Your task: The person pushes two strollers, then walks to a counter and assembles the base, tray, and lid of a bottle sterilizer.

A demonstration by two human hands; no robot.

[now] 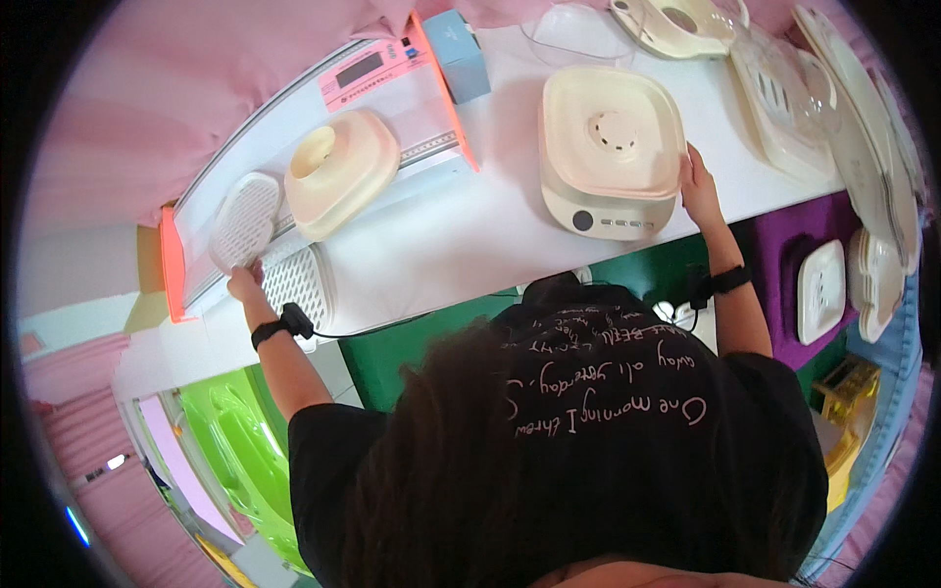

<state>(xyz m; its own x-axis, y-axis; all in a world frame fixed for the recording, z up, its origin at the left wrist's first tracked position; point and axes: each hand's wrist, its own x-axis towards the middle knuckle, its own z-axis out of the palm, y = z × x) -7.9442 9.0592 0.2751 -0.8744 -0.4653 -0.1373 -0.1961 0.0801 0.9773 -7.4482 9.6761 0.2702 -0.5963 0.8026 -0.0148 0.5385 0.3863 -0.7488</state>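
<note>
On the left, my left hand grips the lower edge of a white perforated steamer tray, which is tilted up over the table. A second perforated tray lies just right of that hand. At centre right stands a cream electric steamer base with a round dial and a row of small buttons. A shallow cream basin with a slotted raised middle sits on top of it. My right hand is closed against the right side of the base and basin; its thumb is hard to see.
A cream part with a round collar rests beside an orange-ended measuring frame. A blue box stands behind. Clear covers and cream trays crowd the right end of the white table. A green tub is at lower left.
</note>
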